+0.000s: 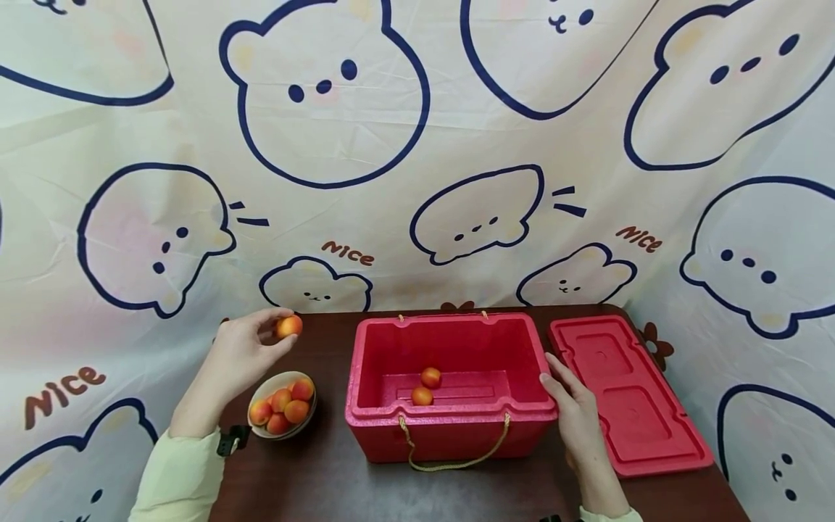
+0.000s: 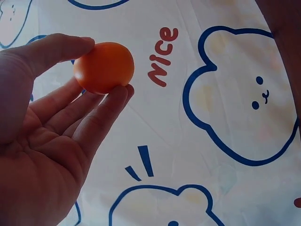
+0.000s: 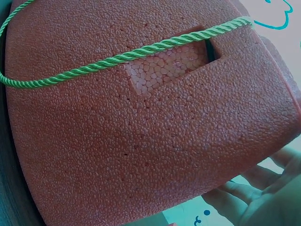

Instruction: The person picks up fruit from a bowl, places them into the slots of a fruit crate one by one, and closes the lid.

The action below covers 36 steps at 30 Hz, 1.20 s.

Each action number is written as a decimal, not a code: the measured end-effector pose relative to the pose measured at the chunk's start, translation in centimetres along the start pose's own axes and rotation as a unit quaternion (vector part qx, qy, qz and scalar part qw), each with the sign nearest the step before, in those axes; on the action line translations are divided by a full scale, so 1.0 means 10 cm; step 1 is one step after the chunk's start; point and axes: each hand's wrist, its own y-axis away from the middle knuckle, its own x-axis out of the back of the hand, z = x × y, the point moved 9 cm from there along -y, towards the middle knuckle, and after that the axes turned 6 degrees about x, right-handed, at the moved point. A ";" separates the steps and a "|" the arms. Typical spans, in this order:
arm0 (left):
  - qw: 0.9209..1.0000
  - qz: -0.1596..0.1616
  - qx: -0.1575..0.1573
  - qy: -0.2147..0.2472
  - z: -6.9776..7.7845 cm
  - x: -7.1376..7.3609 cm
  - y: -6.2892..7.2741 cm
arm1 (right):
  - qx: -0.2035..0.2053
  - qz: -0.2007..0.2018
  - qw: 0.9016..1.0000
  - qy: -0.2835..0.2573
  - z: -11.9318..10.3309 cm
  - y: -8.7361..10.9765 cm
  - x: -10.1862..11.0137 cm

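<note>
My left hand [image 1: 246,351] is raised over the table's left side and pinches an orange apricot [image 2: 106,68] between thumb and fingertips. Just below it is a pale bowl [image 1: 251,420] of several apricots [image 1: 296,412]. In the centre stands a red foam box [image 1: 457,438] without its lid, a twisted cord handle [image 1: 457,467] hanging down its front. Two apricots [image 1: 430,377] lie on its floor, toward the left. My right hand [image 1: 577,417] rests against the box's right side, with the thumb at the rim; in the right wrist view its fingers [image 3: 235,190] lie loosely extended along the side.
The red lid [image 1: 642,399] lies flat on the dark brown table [image 1: 313,486], right of the box. A cloth with bear drawings [image 1: 326,138] hangs behind the table and along both sides. The bowl stands left of the box with a strip of table between.
</note>
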 end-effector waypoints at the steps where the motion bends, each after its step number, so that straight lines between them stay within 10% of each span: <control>1: 1.000 0.000 -0.001 0.000 0.02 0.00 -0.01 | 0.001 -0.001 1.000 0.001 0.00 0.00 0.00; 36: 0.998 -0.018 -0.049 0.019 0.52 -0.15 -0.20 | 0.003 -0.009 1.000 -0.001 0.00 0.00 0.01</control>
